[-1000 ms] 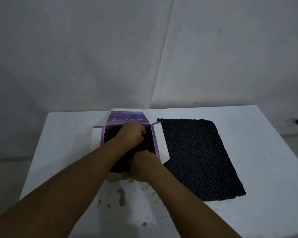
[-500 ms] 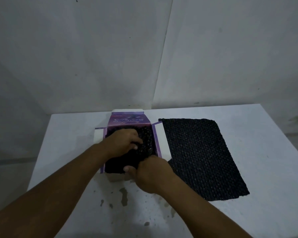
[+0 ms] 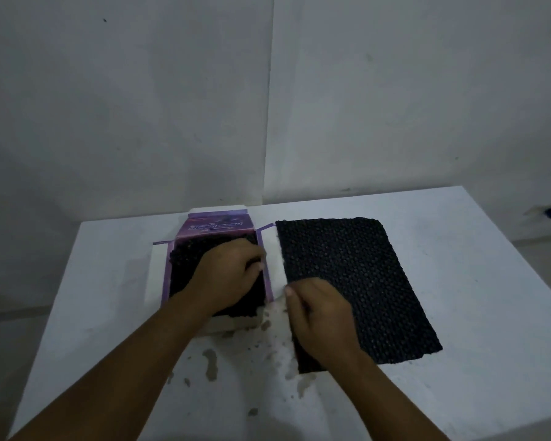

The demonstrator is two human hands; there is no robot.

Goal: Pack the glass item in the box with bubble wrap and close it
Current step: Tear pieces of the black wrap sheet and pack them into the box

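Observation:
A purple box lies open on the white table, flaps spread to both sides. Black bubble wrap fills its inside; the glass item is hidden. My left hand rests inside the box, fingers curled down on that wrap. A second flat sheet of black bubble wrap lies just right of the box. My right hand sits on the near left edge of this sheet, fingers curled, thumb pointing at the box's right flap. Whether it grips the sheet is unclear.
Dark stains and chipped spots mark the table in front of the box. The table's far edge meets a bare white wall. A small blue object sits at the far right beyond the table.
My right hand has left the box's near end and moved right onto the edge of the loose bubble wrap sheet. My left hand stays pressed inside the box.

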